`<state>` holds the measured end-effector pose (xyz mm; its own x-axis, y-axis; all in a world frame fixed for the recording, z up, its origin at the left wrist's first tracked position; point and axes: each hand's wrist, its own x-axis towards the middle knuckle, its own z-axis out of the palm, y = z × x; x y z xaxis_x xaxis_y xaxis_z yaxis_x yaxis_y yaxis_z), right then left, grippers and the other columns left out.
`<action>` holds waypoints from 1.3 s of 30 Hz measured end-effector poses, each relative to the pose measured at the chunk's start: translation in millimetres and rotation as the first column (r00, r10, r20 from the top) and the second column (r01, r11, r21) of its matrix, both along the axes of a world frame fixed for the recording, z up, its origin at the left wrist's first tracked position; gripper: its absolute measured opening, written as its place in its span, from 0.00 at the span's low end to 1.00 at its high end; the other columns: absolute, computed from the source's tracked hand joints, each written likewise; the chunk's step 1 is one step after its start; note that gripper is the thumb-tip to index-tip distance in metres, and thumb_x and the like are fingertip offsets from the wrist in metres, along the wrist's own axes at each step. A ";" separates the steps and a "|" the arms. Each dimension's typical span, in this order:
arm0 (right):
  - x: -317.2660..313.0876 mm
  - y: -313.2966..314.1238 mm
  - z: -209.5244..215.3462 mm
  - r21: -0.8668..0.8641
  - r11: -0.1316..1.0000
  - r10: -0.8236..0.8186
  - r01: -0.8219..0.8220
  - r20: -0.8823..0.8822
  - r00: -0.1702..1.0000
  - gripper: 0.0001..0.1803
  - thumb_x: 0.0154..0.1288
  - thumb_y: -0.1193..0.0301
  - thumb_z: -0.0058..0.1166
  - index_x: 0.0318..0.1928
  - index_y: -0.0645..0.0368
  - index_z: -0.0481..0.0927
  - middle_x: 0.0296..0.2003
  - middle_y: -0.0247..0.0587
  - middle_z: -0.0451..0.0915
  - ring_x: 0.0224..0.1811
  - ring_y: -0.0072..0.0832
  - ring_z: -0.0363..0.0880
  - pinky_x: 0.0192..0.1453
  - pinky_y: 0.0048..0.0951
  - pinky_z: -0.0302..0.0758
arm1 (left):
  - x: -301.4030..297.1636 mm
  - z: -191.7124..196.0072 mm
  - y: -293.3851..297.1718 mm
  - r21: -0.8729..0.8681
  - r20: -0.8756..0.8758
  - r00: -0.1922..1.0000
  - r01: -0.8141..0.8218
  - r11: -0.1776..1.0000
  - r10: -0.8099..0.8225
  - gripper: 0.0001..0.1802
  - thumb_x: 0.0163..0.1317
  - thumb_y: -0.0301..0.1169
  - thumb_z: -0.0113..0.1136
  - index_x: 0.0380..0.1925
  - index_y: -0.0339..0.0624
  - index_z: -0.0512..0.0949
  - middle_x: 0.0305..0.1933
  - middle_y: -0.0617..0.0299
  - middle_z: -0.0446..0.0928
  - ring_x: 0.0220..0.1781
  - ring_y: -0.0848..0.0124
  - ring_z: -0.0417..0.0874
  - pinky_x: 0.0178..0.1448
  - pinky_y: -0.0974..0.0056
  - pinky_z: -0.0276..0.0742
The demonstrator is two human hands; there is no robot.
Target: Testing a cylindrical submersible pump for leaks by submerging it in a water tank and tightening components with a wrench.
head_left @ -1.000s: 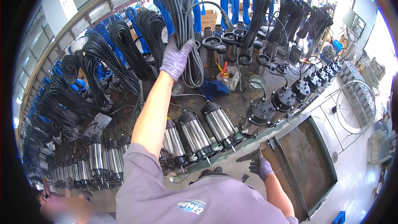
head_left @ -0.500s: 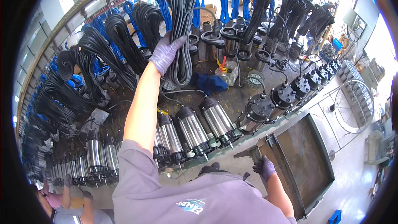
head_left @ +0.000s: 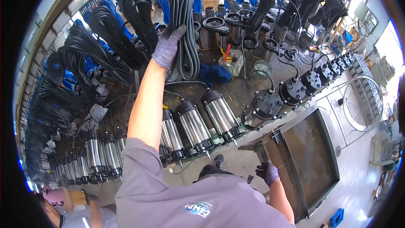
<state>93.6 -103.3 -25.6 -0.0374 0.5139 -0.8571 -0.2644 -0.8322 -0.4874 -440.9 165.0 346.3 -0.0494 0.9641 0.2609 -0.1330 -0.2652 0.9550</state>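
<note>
My left hand (head_left: 168, 47), in a purple-grey glove with dark fingertips, reaches out over the bench and is closed round a long looped bundle of black cable (head_left: 184, 61). The bundle hangs upright, its top cut off by the upper edge. Below it, a blue cloth (head_left: 214, 74) and steel motor bodies with black ends, such as one motor (head_left: 221, 113), lie on the bench. Low at my right side, my gloved right hand (head_left: 267, 172) holds nothing; its fingers are loosely apart beside a metal tray-like cart (head_left: 310, 156).
More black cable coils (head_left: 110, 31) and blue cables hang along the far side. Black ring-shaped handles (head_left: 216, 25) top upright pumps. Red-and-yellow pliers (head_left: 227, 53) lie by a clear bag. A co-worker (head_left: 84, 211) is at lower left; a round wire guard (head_left: 362, 101) stands right.
The view has shifted, so the bench's far side sits higher. My left hand and the held cable bundle are slightly higher in the picture. My right hand stays by the cart.
</note>
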 end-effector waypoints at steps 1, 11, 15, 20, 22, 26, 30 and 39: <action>-1.2 3.6 0.3 -0.011 1.000 -0.012 0.012 0.018 1.000 0.35 0.83 0.47 0.42 0.68 0.68 0.68 0.56 0.61 0.81 0.51 0.53 0.86 0.56 0.52 0.85 | -17.0 -19.4 13.4 -0.011 -0.003 1.000 0.007 1.000 -0.007 0.31 0.71 0.51 0.66 0.62 0.40 0.75 0.45 0.50 0.88 0.40 0.59 0.92 0.45 0.55 0.90; 9.7 9.5 16.8 0.061 0.990 -0.126 0.127 -0.015 0.992 0.30 0.83 0.48 0.42 0.64 0.64 0.73 0.51 0.53 0.84 0.46 0.43 0.86 0.52 0.45 0.85 | -25.0 -61.6 25.3 0.607 -0.635 0.063 -0.575 0.548 0.770 0.43 0.67 0.42 0.70 0.75 0.33 0.62 0.71 0.37 0.71 0.75 0.44 0.71 0.77 0.49 0.67; 17.5 -9.8 11.7 0.044 0.976 -0.214 0.215 -0.016 0.977 0.28 0.83 0.48 0.44 0.62 0.62 0.75 0.49 0.52 0.84 0.45 0.41 0.86 0.50 0.44 0.85 | 73.4 -105.3 -21.2 0.660 -0.532 0.321 -0.423 0.621 0.784 0.20 0.70 0.36 0.67 0.57 0.36 0.79 0.55 0.48 0.81 0.60 0.54 0.81 0.69 0.54 0.74; 17.1 -26.3 15.8 0.048 0.965 -0.257 0.256 0.002 0.967 0.24 0.83 0.53 0.46 0.62 0.61 0.75 0.49 0.51 0.85 0.44 0.40 0.87 0.49 0.42 0.86 | 177.9 -187.0 -38.8 -0.087 -0.494 0.868 0.008 0.996 -0.050 0.24 0.75 0.49 0.64 0.55 0.39 0.82 0.47 0.58 0.85 0.50 0.70 0.83 0.61 0.62 0.78; 16.7 -35.5 22.0 0.066 0.960 -0.273 0.272 0.015 0.962 0.23 0.82 0.55 0.46 0.62 0.60 0.76 0.49 0.52 0.85 0.44 0.39 0.87 0.48 0.41 0.86 | 206.8 -194.9 -30.9 -0.057 -0.379 0.919 0.090 0.994 -0.105 0.27 0.75 0.50 0.64 0.59 0.38 0.80 0.51 0.55 0.85 0.52 0.69 0.84 0.63 0.62 0.78; 21.9 -57.2 31.2 0.116 0.943 -0.322 0.311 0.090 0.943 0.21 0.82 0.58 0.48 0.61 0.61 0.76 0.45 0.51 0.86 0.43 0.39 0.88 0.47 0.40 0.86 | 239.4 -163.3 5.1 -0.060 -0.545 0.805 0.240 0.969 -0.234 0.30 0.75 0.54 0.62 0.59 0.37 0.78 0.51 0.46 0.85 0.51 0.55 0.87 0.59 0.57 0.80; 24.1 -79.5 32.7 0.105 0.924 -0.379 0.369 0.112 0.918 0.20 0.82 0.59 0.48 0.59 0.63 0.76 0.44 0.50 0.87 0.42 0.37 0.88 0.46 0.39 0.86 | 269.0 -152.8 45.8 -0.226 -0.662 0.698 0.162 0.961 -0.273 0.33 0.78 0.59 0.50 0.45 0.37 0.85 0.39 0.44 0.86 0.45 0.46 0.86 0.55 0.52 0.79; 7.7 -83.5 37.5 0.108 0.896 -0.442 0.432 0.106 0.891 0.21 0.82 0.57 0.48 0.59 0.62 0.76 0.45 0.48 0.85 0.43 0.37 0.87 0.46 0.38 0.86 | 276.0 -161.7 57.3 -0.364 0.017 0.885 0.438 0.822 -0.464 0.27 0.80 0.52 0.54 0.32 0.39 0.81 0.44 0.49 0.89 0.46 0.64 0.88 0.57 0.63 0.82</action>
<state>101.4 -186.8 11.9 0.3104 0.5198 -0.7959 -0.5256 -0.6038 -0.5993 -164.9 222.4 184.6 0.4192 0.9013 -0.1089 -0.0863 0.1589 0.9835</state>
